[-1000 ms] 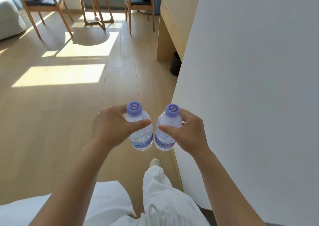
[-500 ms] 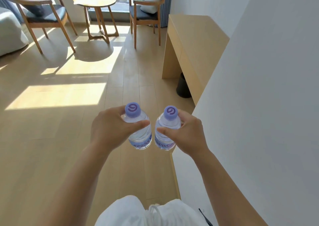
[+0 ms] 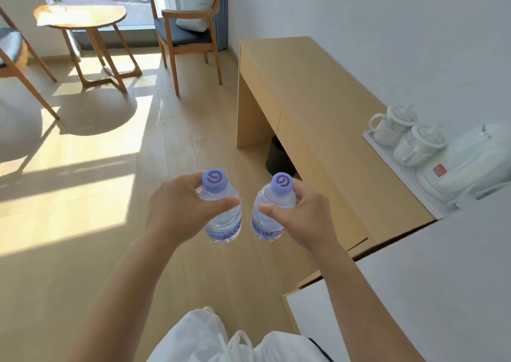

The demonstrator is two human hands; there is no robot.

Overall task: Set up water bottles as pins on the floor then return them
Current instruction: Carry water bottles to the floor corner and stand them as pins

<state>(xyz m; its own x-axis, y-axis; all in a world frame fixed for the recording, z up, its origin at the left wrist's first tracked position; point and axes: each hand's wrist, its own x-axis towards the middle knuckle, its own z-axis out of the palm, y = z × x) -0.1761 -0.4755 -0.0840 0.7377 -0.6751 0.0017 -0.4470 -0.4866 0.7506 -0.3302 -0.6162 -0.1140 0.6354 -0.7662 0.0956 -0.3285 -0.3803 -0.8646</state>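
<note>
- Since the earlier frames the view has lifted: more of the wooden table (image 3: 326, 129) along the right wall shows, now with a white tray (image 3: 401, 179) on it carrying two lidded cups (image 3: 394, 125) and a white kettle (image 3: 464, 162).
- Left hand (image 3: 177, 209) holds the left water bottle (image 3: 221, 209) upright in the air, its grip curled round the bottle's upper body, thumb across the front.
- Right hand (image 3: 307, 218) holds the right water bottle (image 3: 269, 212) the same way, grip wrapped round it.
- Both bottles, purple caps up, are near each other but apart, above the wooden floor (image 3: 116, 251).
- A black bin (image 3: 278, 157) stands under the table.
</note>
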